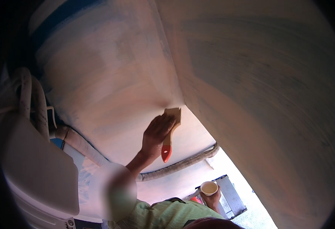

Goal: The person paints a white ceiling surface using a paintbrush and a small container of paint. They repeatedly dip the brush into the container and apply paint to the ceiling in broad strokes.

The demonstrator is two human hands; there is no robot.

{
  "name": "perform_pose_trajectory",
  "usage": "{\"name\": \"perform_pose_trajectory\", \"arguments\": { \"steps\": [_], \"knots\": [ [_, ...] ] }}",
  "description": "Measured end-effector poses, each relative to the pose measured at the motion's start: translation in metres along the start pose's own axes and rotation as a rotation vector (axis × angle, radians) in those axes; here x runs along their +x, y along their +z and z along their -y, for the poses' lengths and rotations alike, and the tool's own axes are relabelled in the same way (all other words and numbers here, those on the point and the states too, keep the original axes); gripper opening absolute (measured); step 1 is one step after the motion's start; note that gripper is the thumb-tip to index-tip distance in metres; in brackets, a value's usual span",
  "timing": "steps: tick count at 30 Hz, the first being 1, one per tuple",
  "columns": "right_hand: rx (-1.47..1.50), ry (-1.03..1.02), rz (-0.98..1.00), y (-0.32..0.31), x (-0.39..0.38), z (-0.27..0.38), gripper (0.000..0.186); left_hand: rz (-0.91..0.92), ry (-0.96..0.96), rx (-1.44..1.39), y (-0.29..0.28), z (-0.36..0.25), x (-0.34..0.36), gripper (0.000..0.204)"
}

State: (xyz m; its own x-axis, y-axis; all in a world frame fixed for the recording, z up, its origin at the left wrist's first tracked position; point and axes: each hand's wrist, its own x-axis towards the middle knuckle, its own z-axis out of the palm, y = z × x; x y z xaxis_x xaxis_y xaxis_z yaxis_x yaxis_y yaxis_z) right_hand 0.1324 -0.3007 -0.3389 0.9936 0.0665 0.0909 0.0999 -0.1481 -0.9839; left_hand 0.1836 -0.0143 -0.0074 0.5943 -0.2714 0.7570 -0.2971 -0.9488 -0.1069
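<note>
My left hand point(158, 133) is raised and closed round a wide flat paintbrush point(167, 147) with a pale wooden handle and red end. The bristles point up and appear to meet the patchy pale wall point(125, 95), close to the corner where it joins a second, darker wall point(266, 95). Lower and to the right, my right hand point(212, 200) grips a small round cup point(209, 188), cream-coloured inside. The fingers partly hide its outside, and what it holds is hard to make out.
At the left stands a white boxy appliance point(41, 160) with wrapped pipes point(41, 103) beside it. Another wrapped pipe point(182, 164) runs along the wall below the brush. A grey metal ladder point(233, 196) is near the cup, above a bright floor point(257, 213).
</note>
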Motion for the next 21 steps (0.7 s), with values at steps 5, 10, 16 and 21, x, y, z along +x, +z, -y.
{"name": "perform_pose_trajectory", "arguments": {
  "steps": [5, 10, 16, 21],
  "knots": [
    [-0.047, -0.042, 0.011, -0.002, 0.002, 0.001, 0.078, -0.456, 0.257, 0.080, -0.060, 0.024, 0.106, 0.037],
    [0.019, 0.010, 0.046, -0.004, 0.006, 0.034, 0.075, -0.720, 0.303, 0.365, -0.119, 0.091, 0.228, 0.040],
    [0.024, -0.099, -0.001, 0.005, 0.012, 0.015, 0.077, -0.651, 0.332, 0.449, -0.145, 0.107, 0.289, 0.037],
    [0.046, -0.067, 0.067, 0.013, 0.010, -0.006, 0.082, -0.491, 0.332, 0.637, -0.074, 0.089, 0.215, 0.036]
  ]
}}
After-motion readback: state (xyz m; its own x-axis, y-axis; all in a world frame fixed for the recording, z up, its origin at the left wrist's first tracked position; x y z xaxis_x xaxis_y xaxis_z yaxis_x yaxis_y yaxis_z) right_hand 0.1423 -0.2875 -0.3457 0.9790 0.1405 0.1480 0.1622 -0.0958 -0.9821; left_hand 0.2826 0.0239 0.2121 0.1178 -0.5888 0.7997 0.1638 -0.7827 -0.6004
